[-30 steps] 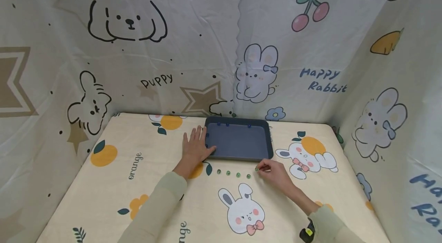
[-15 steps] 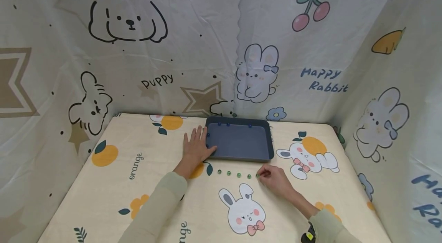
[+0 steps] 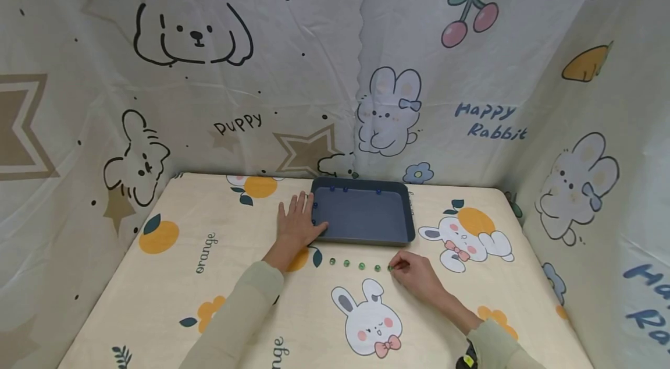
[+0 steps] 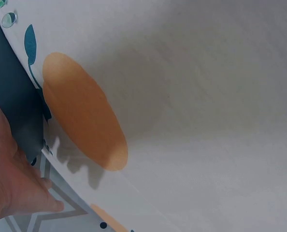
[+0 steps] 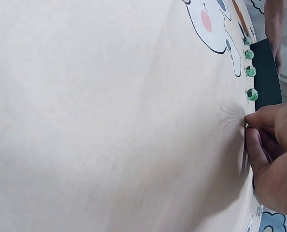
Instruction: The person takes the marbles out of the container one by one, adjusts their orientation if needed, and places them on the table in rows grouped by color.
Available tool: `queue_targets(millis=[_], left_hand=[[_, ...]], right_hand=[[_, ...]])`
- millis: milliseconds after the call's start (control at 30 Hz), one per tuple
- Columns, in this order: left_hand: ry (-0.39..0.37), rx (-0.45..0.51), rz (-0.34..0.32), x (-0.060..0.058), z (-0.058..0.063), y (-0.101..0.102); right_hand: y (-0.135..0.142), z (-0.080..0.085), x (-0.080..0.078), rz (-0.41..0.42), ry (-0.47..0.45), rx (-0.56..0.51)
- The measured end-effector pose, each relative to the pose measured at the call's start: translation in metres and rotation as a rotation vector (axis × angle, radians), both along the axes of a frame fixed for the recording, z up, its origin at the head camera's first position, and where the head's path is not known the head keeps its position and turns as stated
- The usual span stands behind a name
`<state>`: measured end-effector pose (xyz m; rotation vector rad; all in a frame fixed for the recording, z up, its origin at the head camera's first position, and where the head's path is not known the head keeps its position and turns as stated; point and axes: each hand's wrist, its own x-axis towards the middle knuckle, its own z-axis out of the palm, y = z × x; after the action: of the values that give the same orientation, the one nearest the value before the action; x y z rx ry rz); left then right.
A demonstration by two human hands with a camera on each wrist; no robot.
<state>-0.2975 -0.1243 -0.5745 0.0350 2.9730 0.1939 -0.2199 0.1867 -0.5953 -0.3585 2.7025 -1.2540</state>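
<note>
Several green glass marbles (image 3: 362, 266) lie in a row on the patterned cloth, just in front of the dark grey tray (image 3: 361, 241). At the row's right end my right hand (image 3: 419, 277) pinches another green marble (image 3: 390, 268) between thumb and fingertip, low over the cloth or on it. In the right wrist view the pinched marble is mostly hidden by the fingers, beside the other marbles (image 5: 251, 94). My left hand (image 3: 297, 228) rests with spread fingers on the tray's left rim, its thumb over the near left corner. Small blue marbles (image 3: 378, 191) sit along the tray's back and left walls.
A cream cloth (image 3: 241, 311) printed with oranges and rabbits covers the table. Behind the tray and at both sides hangs a pale printed curtain (image 3: 314, 84). A dark band with a yellow spot (image 3: 467, 361) shows at my right wrist.
My right hand has come slightly nearer to me with the pinched marble, down to the right end of the row. Over the last half second it barely moves. The left hand stays put.
</note>
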Motion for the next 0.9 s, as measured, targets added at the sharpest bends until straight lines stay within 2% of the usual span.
queue_targets(millis=[900], left_hand=[[0.004, -0.008, 0.003, -0.0002, 0.0001, 0.0003]], right_hand=[[0.0001, -0.0023, 0.0018, -0.026, -0.013, 0.004]])
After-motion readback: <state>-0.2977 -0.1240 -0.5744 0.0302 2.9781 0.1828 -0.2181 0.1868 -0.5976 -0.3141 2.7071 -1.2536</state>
